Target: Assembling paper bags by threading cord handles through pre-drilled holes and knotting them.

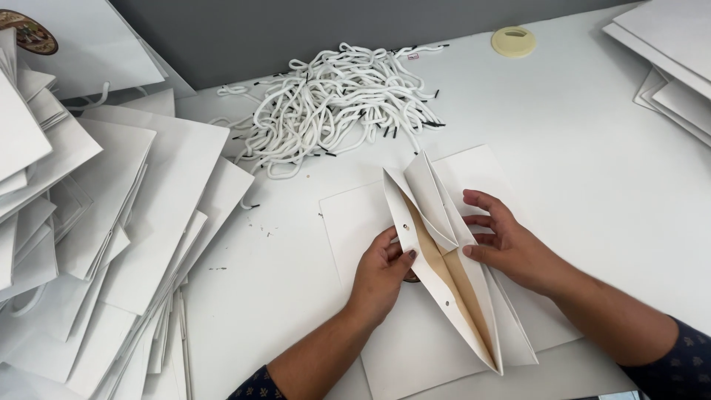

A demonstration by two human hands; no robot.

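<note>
White paper bag (444, 259) half-opened at mid-table, its brown inside showing, lying over flat white sheets (415, 355). Left hand (381, 274) pinches the bag's near edge by a small punched hole; right hand (507, 241) rests on the far panel, fingers spread — both gripping paper. Behind — a heap of white cord handles (341, 96); stacked bags (111, 222) at left.

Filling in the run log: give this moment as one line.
left hand: grips paper bag rim | right hand: holds bag open | cords: heaped behind | bag stack: left
</note>
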